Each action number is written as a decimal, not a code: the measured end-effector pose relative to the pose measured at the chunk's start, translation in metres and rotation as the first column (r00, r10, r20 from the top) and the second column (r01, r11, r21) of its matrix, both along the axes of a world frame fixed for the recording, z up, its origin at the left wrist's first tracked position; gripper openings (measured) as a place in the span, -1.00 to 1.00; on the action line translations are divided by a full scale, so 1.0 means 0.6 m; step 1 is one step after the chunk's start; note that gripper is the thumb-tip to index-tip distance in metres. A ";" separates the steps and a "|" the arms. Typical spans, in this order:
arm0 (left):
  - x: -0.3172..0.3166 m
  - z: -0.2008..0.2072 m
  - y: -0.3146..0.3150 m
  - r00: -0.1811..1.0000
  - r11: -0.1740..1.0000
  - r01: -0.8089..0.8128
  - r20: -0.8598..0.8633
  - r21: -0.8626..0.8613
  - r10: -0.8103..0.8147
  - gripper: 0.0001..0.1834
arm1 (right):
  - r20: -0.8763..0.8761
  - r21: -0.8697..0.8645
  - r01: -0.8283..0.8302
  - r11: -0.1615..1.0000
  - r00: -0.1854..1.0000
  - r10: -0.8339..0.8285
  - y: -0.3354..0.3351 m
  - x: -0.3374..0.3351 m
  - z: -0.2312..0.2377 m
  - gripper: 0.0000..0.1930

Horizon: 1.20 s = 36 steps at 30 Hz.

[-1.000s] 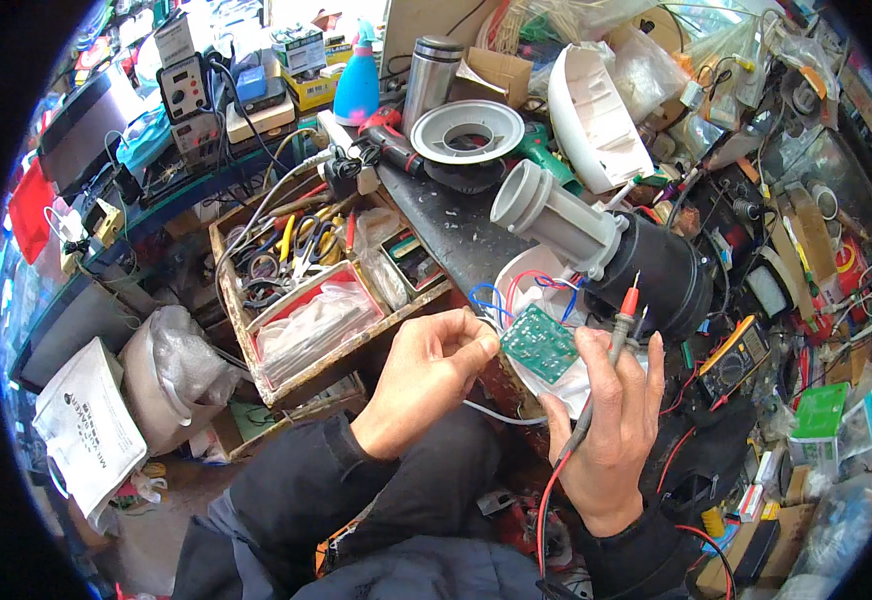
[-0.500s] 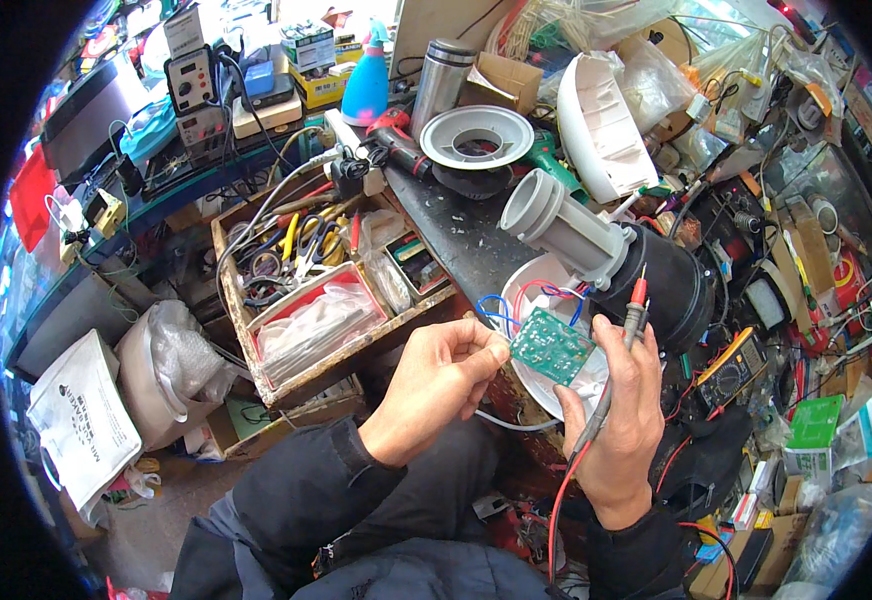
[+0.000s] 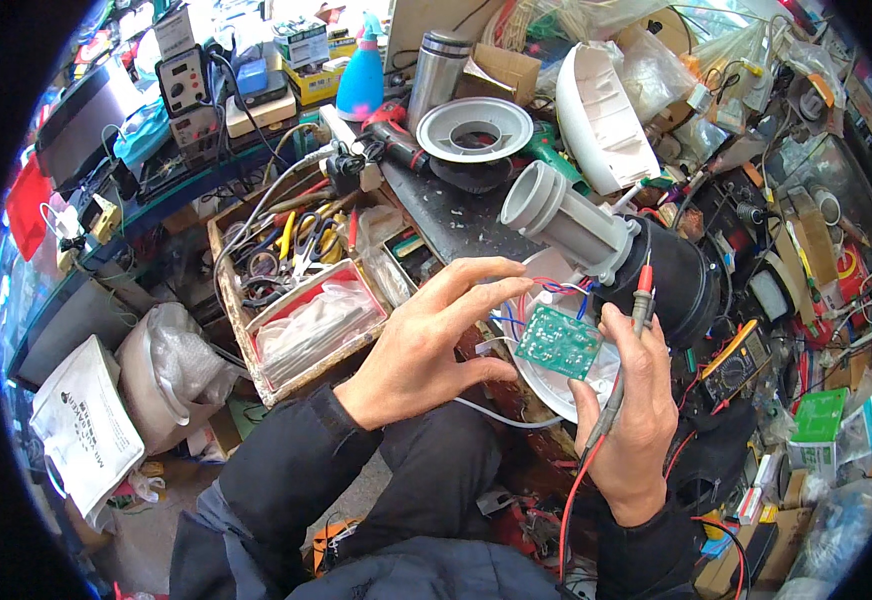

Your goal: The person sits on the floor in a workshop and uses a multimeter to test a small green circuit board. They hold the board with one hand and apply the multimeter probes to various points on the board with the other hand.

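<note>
A green circuit board (image 3: 558, 340) is tilted over a white bowl-shaped housing (image 3: 554, 398), with blue and red wires (image 3: 556, 287) running from its far side. My right hand (image 3: 631, 410) grips the board's right edge between thumb and forefinger. The same hand holds a multimeter test probe (image 3: 611, 408), its red tip end pointing up past the knuckles and a red lead trailing down. My left hand (image 3: 431, 345) is open just left of the board, fingers spread, thumb apart and nothing in it.
Beyond the board, a grey plastic cylinder (image 3: 568, 222) joins a black round body (image 3: 671, 285). At right lies a multimeter (image 3: 731, 368) among clutter. A wooden drawer (image 3: 274, 390) of pliers and scissors stands at left. Further back are a grey ring-shaped part (image 3: 476, 128) and a blue spray bottle (image 3: 361, 85).
My left hand has let go of the board's left edge and opened, its fingers spreading. The board has shifted slightly right and turned a little in my right hand.
</note>
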State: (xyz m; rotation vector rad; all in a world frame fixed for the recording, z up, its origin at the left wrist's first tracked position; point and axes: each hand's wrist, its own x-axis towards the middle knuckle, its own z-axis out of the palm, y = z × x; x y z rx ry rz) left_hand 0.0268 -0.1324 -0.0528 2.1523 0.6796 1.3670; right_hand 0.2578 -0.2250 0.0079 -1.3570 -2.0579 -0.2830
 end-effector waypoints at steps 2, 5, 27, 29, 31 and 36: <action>0.004 -0.002 0.006 0.998 0.996 0.061 -0.015 -0.065 -0.062 -0.15 | 0.025 0.004 0.008 1.000 1.000 -0.008 0.001 0.001 0.001 -0.12; 0.011 -0.005 0.013 0.997 0.997 0.080 0.017 -0.007 -0.079 -0.13 | 0.030 0.000 0.012 1.000 0.999 -0.012 0.001 0.000 0.002 -0.13; 0.012 -0.019 0.021 0.998 0.998 0.061 -0.031 0.004 -0.061 -0.27 | 0.039 0.030 -0.014 0.999 0.999 0.013 -0.007 0.015 0.010 -0.24; 0.014 -0.022 0.019 0.999 0.999 0.046 -0.021 0.013 -0.046 -0.27 | 0.002 0.141 -0.026 0.990 1.000 0.026 -0.019 0.026 0.018 -0.42; 0.016 -0.024 0.015 0.999 0.999 0.040 -0.010 -0.032 -0.041 -0.26 | -0.259 0.130 -0.027 0.991 0.964 0.061 -0.038 0.029 0.020 -0.35; 0.018 -0.026 0.009 1.000 1.000 -0.004 0.001 -0.007 0.004 -0.27 | -0.410 0.072 0.177 0.981 0.902 -0.133 -0.088 0.054 0.030 -0.32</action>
